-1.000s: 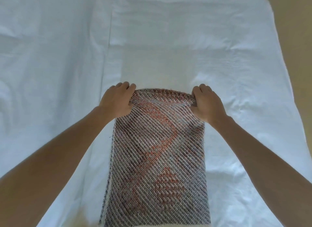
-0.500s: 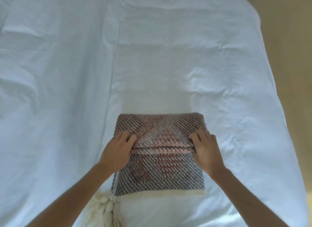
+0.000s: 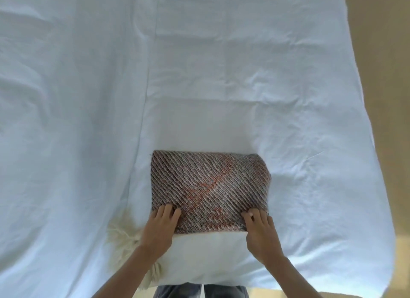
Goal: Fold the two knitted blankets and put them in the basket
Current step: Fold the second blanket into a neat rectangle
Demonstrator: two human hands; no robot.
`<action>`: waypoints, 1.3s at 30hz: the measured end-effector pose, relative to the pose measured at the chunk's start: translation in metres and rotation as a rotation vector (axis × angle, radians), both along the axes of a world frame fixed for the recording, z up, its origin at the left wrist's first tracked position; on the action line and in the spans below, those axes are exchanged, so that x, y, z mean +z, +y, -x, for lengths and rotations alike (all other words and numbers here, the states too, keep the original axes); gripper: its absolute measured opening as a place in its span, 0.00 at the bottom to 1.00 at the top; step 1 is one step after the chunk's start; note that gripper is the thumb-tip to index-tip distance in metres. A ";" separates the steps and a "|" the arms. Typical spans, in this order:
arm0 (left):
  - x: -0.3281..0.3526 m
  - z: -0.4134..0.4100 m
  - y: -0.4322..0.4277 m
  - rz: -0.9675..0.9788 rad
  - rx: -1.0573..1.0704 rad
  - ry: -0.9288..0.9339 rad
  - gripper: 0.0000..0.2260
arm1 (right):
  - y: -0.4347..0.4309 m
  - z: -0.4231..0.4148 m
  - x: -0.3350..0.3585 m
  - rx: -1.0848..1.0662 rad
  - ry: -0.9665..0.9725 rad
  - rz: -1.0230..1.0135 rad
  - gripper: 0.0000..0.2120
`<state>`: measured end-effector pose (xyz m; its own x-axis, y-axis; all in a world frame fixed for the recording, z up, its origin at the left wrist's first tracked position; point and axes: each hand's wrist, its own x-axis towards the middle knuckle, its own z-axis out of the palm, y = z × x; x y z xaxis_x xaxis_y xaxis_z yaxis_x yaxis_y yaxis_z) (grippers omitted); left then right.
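Observation:
A knitted blanket (image 3: 208, 184), grey-brown with diagonal ribs and orange patches, lies folded into a compact rectangle on the white sheet. My left hand (image 3: 159, 229) rests on its near left corner, fingers on top of the fabric. My right hand (image 3: 259, 231) rests on the near right corner in the same way. A cream-white band (image 3: 208, 253) and cream fringe (image 3: 124, 237) stick out from under the near edge, apparently of the same blanket. No second blanket and no basket are in view.
The white sheet (image 3: 88, 120) covers a wide bed, wrinkled at the left. The bed's edge runs down the right side, with tan floor (image 3: 390, 75) beyond. My legs in jeans (image 3: 199, 292) show at the near edge.
Both hands have drawn the blanket's far end toward me, folding the long strip into a short rectangle. They now sit at its near corners.

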<state>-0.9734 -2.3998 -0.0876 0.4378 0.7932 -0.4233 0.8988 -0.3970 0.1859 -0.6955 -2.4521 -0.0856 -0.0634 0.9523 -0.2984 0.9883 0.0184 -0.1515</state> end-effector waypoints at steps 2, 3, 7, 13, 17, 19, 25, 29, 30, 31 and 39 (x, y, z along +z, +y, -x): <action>0.002 -0.001 -0.001 0.083 0.007 0.062 0.28 | -0.001 0.004 0.002 -0.002 0.013 0.071 0.26; 0.004 -0.002 0.000 0.132 0.014 0.091 0.25 | 0.001 0.006 0.005 -0.017 0.032 0.088 0.25; 0.016 -0.021 0.015 0.028 0.124 -0.031 0.18 | 0.024 0.010 0.016 -0.087 0.180 -0.125 0.12; 0.007 -0.081 0.065 -0.201 0.110 -0.133 0.28 | 0.094 0.038 0.002 -0.023 0.131 -0.199 0.24; -0.049 -0.088 0.085 -0.105 0.102 0.047 0.30 | 0.119 0.042 -0.052 0.069 -0.024 0.032 0.31; -0.079 -0.084 0.091 -0.105 0.085 0.064 0.31 | 0.126 0.041 -0.079 0.083 -0.062 0.072 0.32; -0.081 -0.085 0.097 -0.101 0.084 0.021 0.31 | 0.129 0.038 -0.080 0.080 0.019 0.040 0.31; -0.063 -0.042 0.090 -0.234 0.216 -0.055 0.31 | 0.115 -0.003 -0.057 -0.025 0.054 -0.176 0.31; -0.066 -0.030 0.090 -0.233 0.248 -0.054 0.32 | 0.114 -0.015 -0.059 -0.054 0.037 -0.159 0.31; -0.070 -0.023 0.090 -0.214 0.271 -0.049 0.32 | 0.113 -0.023 -0.064 -0.084 0.026 -0.110 0.33; -0.085 -0.021 0.097 -0.132 0.286 -0.018 0.33 | 0.121 -0.022 -0.083 -0.168 -0.024 0.005 0.36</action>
